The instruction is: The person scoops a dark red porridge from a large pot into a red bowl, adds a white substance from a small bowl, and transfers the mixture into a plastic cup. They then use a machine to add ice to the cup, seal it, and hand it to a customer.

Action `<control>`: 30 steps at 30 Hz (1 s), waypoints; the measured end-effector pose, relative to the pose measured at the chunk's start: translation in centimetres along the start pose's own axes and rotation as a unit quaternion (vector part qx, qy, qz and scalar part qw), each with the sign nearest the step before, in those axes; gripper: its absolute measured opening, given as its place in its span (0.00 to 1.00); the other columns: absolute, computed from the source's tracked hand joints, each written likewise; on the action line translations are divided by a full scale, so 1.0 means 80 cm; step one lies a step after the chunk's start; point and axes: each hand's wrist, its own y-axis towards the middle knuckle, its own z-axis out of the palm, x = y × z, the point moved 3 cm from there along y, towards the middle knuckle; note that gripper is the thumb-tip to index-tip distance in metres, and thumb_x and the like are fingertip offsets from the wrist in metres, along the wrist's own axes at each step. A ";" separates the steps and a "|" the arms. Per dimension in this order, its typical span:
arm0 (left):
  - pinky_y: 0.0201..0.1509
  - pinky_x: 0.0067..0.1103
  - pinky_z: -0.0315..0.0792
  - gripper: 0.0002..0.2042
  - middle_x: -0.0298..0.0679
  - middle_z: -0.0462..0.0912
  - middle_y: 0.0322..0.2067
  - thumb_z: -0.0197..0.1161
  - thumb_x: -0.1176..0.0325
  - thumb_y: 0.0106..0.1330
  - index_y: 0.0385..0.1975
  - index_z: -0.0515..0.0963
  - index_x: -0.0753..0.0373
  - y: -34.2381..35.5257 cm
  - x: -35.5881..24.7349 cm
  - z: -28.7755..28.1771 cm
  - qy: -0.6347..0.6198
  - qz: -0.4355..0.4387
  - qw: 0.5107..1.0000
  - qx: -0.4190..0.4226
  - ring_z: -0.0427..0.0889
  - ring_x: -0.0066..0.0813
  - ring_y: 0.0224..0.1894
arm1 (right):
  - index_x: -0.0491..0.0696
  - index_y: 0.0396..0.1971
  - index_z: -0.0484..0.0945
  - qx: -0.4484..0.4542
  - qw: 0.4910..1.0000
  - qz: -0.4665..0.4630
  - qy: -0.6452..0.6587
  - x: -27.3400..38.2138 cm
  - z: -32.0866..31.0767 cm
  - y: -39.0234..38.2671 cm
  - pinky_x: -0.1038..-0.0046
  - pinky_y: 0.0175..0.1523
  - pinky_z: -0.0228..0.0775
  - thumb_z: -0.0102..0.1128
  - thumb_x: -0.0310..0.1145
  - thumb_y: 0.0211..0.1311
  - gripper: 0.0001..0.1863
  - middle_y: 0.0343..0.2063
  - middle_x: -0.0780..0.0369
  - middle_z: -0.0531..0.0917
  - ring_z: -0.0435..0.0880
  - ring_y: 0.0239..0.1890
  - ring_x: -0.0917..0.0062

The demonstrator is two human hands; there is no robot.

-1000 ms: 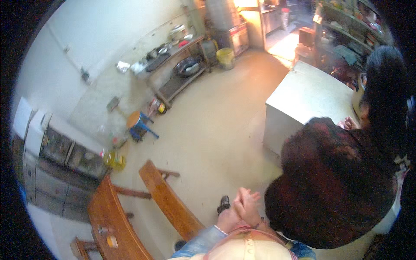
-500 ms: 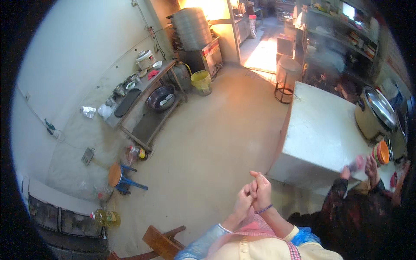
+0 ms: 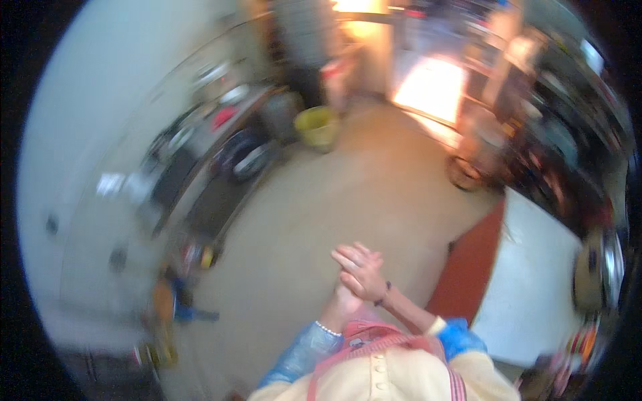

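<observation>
In front of my body, my right hand [image 3: 363, 275] lies across my left hand [image 3: 347, 301], palm to palm as far as the blur lets me see. The right hand's fingers are stretched out toward the upper left. Much of the left hand is covered, and its fingertips show beyond the right hand. No object is visible in either hand. A white bead bracelet [image 3: 328, 329] circles my left wrist, and a dark bracelet [image 3: 383, 294] my right. Blue sleeve covers [image 3: 461, 339] are on both forearms, and I wear a pink apron [image 3: 374, 332].
To the right stands a white-topped table [image 3: 535, 267] with a red-brown side and a large pot [image 3: 592, 271]. Along the left wall is a workbench [image 3: 194, 170] with dishes and a basin. A yellow bucket [image 3: 317, 127] and a stool [image 3: 164, 301] stand on the floor.
The view has swung to the right and is smeared by motion. My joined hands sit further left in it, their fingers straighter than before. The co-worker's hands have mostly left the view.
</observation>
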 end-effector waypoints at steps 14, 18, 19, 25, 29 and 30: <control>0.60 0.37 0.71 0.18 0.48 0.75 0.56 0.49 0.59 0.75 0.55 0.71 0.65 0.439 -0.034 0.227 0.145 -0.216 0.954 0.150 0.73 0.43 0.60 | 0.43 0.34 0.84 -0.352 0.807 0.468 -0.080 -0.482 -0.278 0.031 0.72 0.45 0.76 0.64 0.31 0.59 0.07 0.34 0.59 0.85 0.84 0.37 0.71; 0.60 0.37 0.72 0.18 0.48 0.74 0.56 0.50 0.60 0.74 0.56 0.70 0.65 0.568 0.008 0.252 0.190 -0.244 0.945 0.111 0.73 0.42 0.60 | 0.44 0.26 0.83 -0.402 0.756 0.504 -0.111 -0.603 -0.364 0.029 0.70 0.37 0.75 0.67 0.31 0.54 0.06 0.28 0.59 0.85 0.84 0.30 0.71; 0.60 0.37 0.72 0.18 0.48 0.74 0.57 0.50 0.60 0.74 0.56 0.70 0.65 0.597 0.013 0.258 0.204 -0.258 0.939 0.098 0.73 0.42 0.59 | 0.42 0.24 0.82 -0.422 0.741 0.508 -0.118 -0.630 -0.384 0.033 0.70 0.35 0.73 0.69 0.33 0.52 0.09 0.24 0.59 0.84 0.83 0.27 0.71; 0.62 0.39 0.70 0.20 0.51 0.73 0.57 0.53 0.60 0.73 0.57 0.68 0.68 0.731 0.045 0.332 0.254 -0.247 0.933 0.057 0.73 0.44 0.59 | 0.42 0.23 0.80 -0.460 0.653 0.590 -0.114 -0.850 -0.499 0.026 0.68 0.35 0.73 0.68 0.36 0.52 0.12 0.22 0.58 0.83 0.83 0.26 0.69; 0.62 0.38 0.69 0.20 0.51 0.73 0.56 0.54 0.60 0.73 0.57 0.68 0.68 0.842 0.081 0.329 0.295 -0.296 0.908 0.005 0.73 0.44 0.60 | 0.43 0.24 0.82 -0.532 0.614 0.555 -0.180 -0.993 -0.585 -0.025 0.66 0.36 0.74 0.66 0.37 0.54 0.11 0.23 0.56 0.84 0.84 0.28 0.66; 0.61 0.38 0.70 0.20 0.50 0.74 0.55 0.54 0.60 0.73 0.56 0.69 0.68 0.863 0.086 0.340 0.302 -0.298 0.905 -0.007 0.73 0.43 0.59 | 0.44 0.25 0.83 -0.560 0.605 0.539 -0.171 -1.026 -0.601 -0.028 0.65 0.37 0.74 0.65 0.37 0.54 0.11 0.24 0.55 0.84 0.85 0.29 0.65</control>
